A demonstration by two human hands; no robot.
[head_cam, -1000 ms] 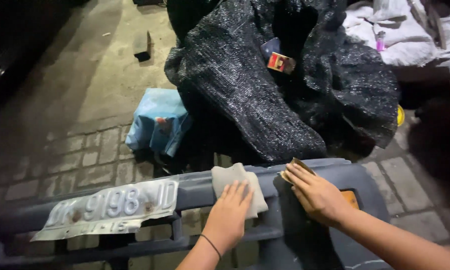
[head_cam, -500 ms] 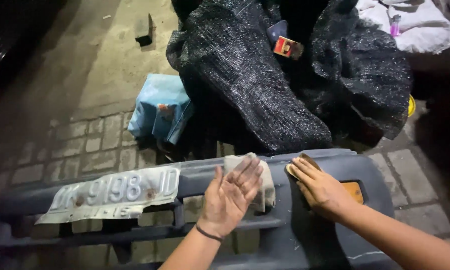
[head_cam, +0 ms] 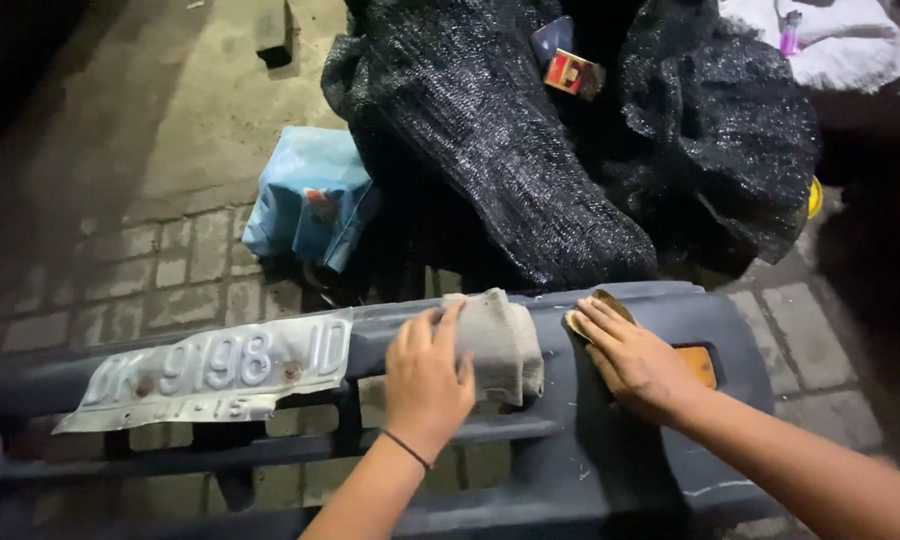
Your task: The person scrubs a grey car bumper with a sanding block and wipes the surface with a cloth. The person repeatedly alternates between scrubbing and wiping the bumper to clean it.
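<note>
Big grey car bumper fills the bottom, lying on brick paving, its left end blurry and cut off by the frame. Behind it sits a heap of black mesh fabric that hides whatever's under it, with a blue bag beside. A bent licence plate hangs on the bumper. Left hand lies flat on a grey rag, fingers spread. Right hand presses a tan sanding piece, mostly covered, next to an orange reflector.
</note>
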